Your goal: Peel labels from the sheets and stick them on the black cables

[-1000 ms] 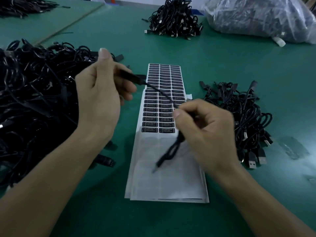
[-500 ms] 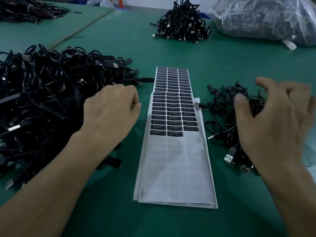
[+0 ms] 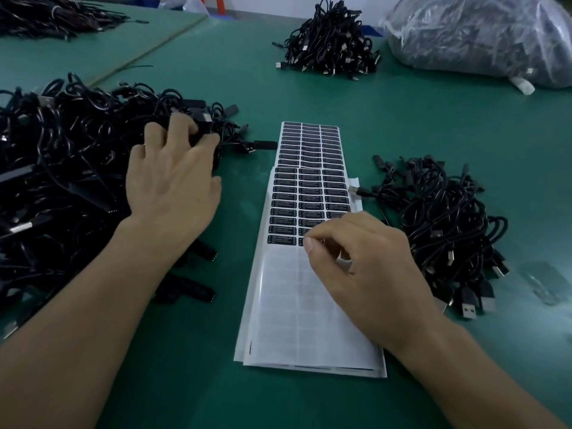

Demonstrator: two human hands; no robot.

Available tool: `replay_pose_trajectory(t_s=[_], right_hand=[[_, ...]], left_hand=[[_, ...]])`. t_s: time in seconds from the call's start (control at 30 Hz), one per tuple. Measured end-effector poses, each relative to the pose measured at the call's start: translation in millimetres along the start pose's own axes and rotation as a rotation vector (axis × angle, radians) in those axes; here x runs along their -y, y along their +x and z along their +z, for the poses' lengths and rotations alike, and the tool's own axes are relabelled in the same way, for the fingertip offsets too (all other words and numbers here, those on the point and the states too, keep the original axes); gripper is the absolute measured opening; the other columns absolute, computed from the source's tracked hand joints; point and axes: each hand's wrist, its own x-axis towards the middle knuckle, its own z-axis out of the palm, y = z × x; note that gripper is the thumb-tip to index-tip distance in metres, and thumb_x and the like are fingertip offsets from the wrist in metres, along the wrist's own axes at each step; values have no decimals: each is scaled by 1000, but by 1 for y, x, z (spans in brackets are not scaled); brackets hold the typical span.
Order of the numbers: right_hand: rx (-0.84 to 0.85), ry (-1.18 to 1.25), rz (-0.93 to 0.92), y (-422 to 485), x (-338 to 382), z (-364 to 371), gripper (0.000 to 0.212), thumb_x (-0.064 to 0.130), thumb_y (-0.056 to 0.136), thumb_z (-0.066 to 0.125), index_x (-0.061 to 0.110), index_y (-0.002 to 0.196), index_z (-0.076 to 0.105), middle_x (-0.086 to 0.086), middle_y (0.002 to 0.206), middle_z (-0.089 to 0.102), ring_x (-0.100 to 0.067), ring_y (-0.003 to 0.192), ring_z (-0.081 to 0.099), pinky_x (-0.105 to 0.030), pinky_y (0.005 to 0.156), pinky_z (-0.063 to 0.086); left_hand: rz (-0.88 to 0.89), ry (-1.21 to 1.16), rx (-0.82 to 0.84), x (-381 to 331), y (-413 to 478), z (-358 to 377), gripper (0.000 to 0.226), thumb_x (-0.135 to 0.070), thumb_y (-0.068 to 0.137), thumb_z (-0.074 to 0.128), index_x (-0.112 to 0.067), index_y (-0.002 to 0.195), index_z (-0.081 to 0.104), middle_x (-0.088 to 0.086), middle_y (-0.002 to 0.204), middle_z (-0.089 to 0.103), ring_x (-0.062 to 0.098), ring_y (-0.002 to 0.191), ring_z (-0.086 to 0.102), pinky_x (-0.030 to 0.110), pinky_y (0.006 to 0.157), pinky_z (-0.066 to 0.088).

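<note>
A green table (image 3: 309, 88) filled the view. On its left side lay the biggest thing on it, a heap of black cables (image 3: 62, 168), tangled, with USB plugs and flat black connectors sticking out at its edges. At the far right sat a clear plastic bag (image 3: 479, 35) stuffed with more dark cables. A smaller pile of black cables (image 3: 442, 224) lay on the right, just beside the sheets, one plug touching their edge. A far pile (image 3: 331, 44) stood at the top centre, well apart from the rest.

Between the two near piles lay a stack of white label sheets (image 3: 309, 305), running lengthwise away from the person. The near half of the top sheet was bare backing; black labels (image 3: 309, 184) in three columns filled the far half.

The left hand (image 3: 173, 184) lay on the near edge of the heap, fingers spread into the cables; whether it gripped one could not be told. The right hand (image 3: 365, 264) rested on the top sheet with fingers curled, thumb and forefinger pinching at a label (image 3: 301, 241) in the lowest remaining row. Whether that label had lifted from the backing was hidden.
</note>
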Motion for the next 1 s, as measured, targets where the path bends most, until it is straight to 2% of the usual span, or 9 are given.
replay_pose_trajectory(t_s=[0.07, 0.17, 0.33, 0.47, 0.6, 0.8, 0.87, 0.93, 1.0], right_hand=[[7, 16, 13, -1, -1, -1, 20, 29, 94, 56, 20, 87, 73, 14, 77, 63, -9, 78, 55, -35, 68, 52], [5, 30, 17, -2, -3, -2, 18, 29, 93, 57, 21, 88, 73, 19, 76, 60, -7, 75, 52, -33, 67, 51], [3, 26, 10, -3, -4, -3, 17, 28, 94, 58, 22, 88, 73, 20, 76, 60, -7, 74, 53, -30, 67, 50], [5, 31, 14, -3, -6, -1, 18, 30, 94, 57, 23, 89, 73, 20, 76, 60, -6, 74, 53, -28, 67, 49], [7, 46, 21, -3, -6, -1, 18, 30, 94, 57, 23, 89, 73, 19, 78, 63, -7, 75, 55, -28, 68, 50], [-37, 51, 6, -3, -6, 0, 15, 29, 93, 60, 24, 90, 73, 22, 79, 62, -6, 75, 57, -28, 67, 52], [-43, 47, 9, -3, -7, 1, 14, 29, 92, 61, 24, 91, 74, 22, 80, 62, -5, 76, 57, -30, 67, 53], [-41, 49, 13, -2, -8, 1, 13, 28, 92, 61, 25, 91, 73, 23, 82, 63, -5, 79, 58, -29, 68, 53], [-31, 53, 17, -3, -9, 1, 13, 28, 93, 60, 25, 91, 73, 21, 83, 65, -5, 81, 59, -30, 68, 53]], left_hand=[[-52, -66, -17, 2, 1, -2, 57, -19, 85, 76, -13, 136, 52, 19, 136, 35, 44, 113, 42, 52, 83, 45], [-121, -132, -40, 7, 1, -4, 45, -14, 88, 73, -6, 127, 52, 22, 131, 36, 43, 109, 44, 45, 72, 43], [-154, -179, -11, 15, 6, -9, 38, -23, 93, 69, -10, 128, 57, 25, 119, 54, 47, 99, 57, 54, 83, 49], [-112, -281, -70, 16, 5, -8, 23, -25, 89, 73, -12, 106, 61, 17, 101, 65, 40, 91, 61, 47, 76, 50], [-16, -446, -187, 11, 2, -14, 20, -14, 83, 76, -16, 93, 59, 3, 84, 61, 24, 80, 60, 44, 79, 55], [137, -676, -248, -7, -5, -21, 22, -9, 77, 76, -20, 87, 60, -4, 78, 58, 10, 65, 54, 9, 67, 43], [214, -679, -272, -12, -9, -22, 19, -12, 77, 75, -18, 84, 58, -5, 77, 57, 12, 63, 53, 15, 65, 46], [247, -587, -254, -16, -12, -20, 20, -25, 79, 76, -20, 80, 56, -7, 73, 56, 14, 64, 53, 31, 59, 49], [184, -443, -215, -18, -14, -19, 31, -46, 81, 73, -25, 72, 52, -15, 65, 49, 14, 66, 50, 28, 54, 37]])
